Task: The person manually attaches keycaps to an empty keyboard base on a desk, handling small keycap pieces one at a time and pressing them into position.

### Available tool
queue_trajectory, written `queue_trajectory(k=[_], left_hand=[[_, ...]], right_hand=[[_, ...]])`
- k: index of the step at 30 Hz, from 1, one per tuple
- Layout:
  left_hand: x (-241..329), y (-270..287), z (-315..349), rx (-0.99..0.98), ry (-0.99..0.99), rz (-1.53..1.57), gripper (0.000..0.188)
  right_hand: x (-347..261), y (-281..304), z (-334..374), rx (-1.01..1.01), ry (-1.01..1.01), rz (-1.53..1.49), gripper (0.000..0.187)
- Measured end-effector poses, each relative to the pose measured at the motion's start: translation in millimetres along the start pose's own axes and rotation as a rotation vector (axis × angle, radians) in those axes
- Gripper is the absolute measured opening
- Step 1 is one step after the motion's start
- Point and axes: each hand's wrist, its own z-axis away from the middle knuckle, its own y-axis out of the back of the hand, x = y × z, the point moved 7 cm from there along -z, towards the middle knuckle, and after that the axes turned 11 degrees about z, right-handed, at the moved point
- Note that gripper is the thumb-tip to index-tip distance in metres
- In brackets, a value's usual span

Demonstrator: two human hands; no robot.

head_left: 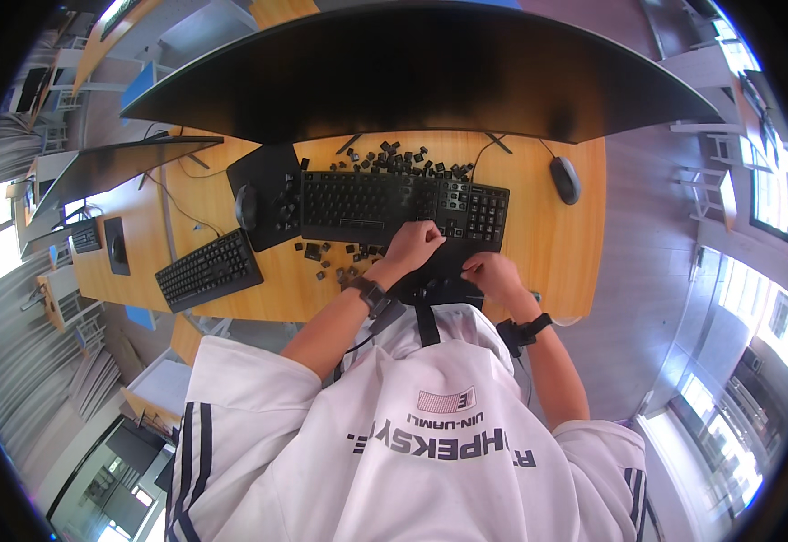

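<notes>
A black keyboard lies across the wooden desk. Its left part looks dark and low, while keys stand out plainly on the right-hand block. My left hand is closed, fingertips pinched together at the keyboard's lower middle edge; anything between them is too small to make out. To its right, over a dark pad, my right hand is also closed with fingers drawn together, and what it may hold is hidden. Loose black keycaps lie scattered above the keyboard. More loose keycaps are spread below it, beside my left wrist.
A wide monitor spans the far side of the desk. One mouse sits at the right, another mouse on a black mouse pad at the left. A second keyboard lies slanted at the front left.
</notes>
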Motion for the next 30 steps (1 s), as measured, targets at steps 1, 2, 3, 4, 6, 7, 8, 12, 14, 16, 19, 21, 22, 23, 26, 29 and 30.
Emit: queue_trajectory(k=[1, 2, 3, 4, 6, 7, 8, 12, 14, 16, 19, 21, 22, 23, 26, 29, 30], left_hand=[[-3.3, -1.1, 11.9, -0.021, 0.014, -0.031, 0.019], [-6.4, -3.0, 23.3, -0.039, 0.028, -0.063, 0.019], [-6.5, -4.9, 33.5, -0.034, 0.009, -0.066, 0.019], [-9.1, -5.4, 42.4, -0.025, 0.006, -0.072, 0.019], [-15.9, -6.9, 58.7, -0.013, 0.031, -0.078, 0.019], [-18.4, -8.0, 65.5, -0.026, 0.041, -0.046, 0.019], [-19.8, -7.1, 71.9, -0.017, 0.036, -0.050, 0.019], [-29.7, -2.9, 92.4, 0.017, 0.056, -0.068, 0.020], [-38.1, -2.5, 96.6, 0.027, 0.044, -0.071, 0.019], [-47.9, 0.7, 100.6, 0.071, 0.086, 0.004, 0.018], [-51.4, 1.9, 102.9, 0.072, 0.058, 0.048, 0.017], [-45.6, 1.3, 105.2, 0.057, 0.064, 0.086, 0.018], [-39.6, 1.1, 106.1, 0.052, 0.072, 0.123, 0.019], [-31.5, 1.8, 107.5, 0.048, 0.069, 0.124, 0.019], [-14.6, -0.2, 109.8, -0.027, 0.089, 0.235, 0.019], [-2.3, -2.8, 109.4, -0.144, 0.091, 0.188, 0.024], [0.7, -2.7, 110.5, -0.149, 0.102, 0.251, 0.026]], right_hand=[[-9.4, -8.4, 5.8, 0.031, 0.088, 0.064, 0.025], [-12.1, -17.1, 7.6, 0.035, 0.093, 0.065, 0.025], [-13.2, -23.8, 8.0, 0.066, 0.076, 0.116, 0.027], [-14.0, -31.2, 6.3, 0.097, 0.062, 0.166, 0.029], [-14.7, -46.6, 3.5, 0.094, 0.089, 0.197, 0.027], [-16.8, -51.9, 1.4, 0.086, 0.106, 0.230, 0.026], [-19.2, -56.4, -0.9, 0.092, 0.115, 0.231, 0.026], [-22.0, -72.2, -2.4, 0.125, 0.097, 0.243, 0.024], [-20.3, -79.7, -1.8, 0.164, 0.104, 0.234, 0.024], [-22.0, -85.9, 0.0, 0.149, 0.080, 0.267, 0.023], [-24.7, -77.8, 8.3, 0.076, 0.018, 0.119, 0.027], [-34.8, -64.4, 16.5, 0.095, 0.010, -0.048, 0.028], [-40.9, -55.3, 19.8, 0.111, 0.014, -0.214, 0.030], [-47.3, -51.1, 22.3, 0.066, 0.007, -0.319, 0.031], [-71.1, -34.9, 35.5, 0.067, 0.057, -0.511, 0.037], [-77.7, -31.2, 40.8, 0.070, 0.020, -0.558, 0.040], [-77.9, -32.5, 42.0, 0.070, 0.017, -0.559, 0.040]])
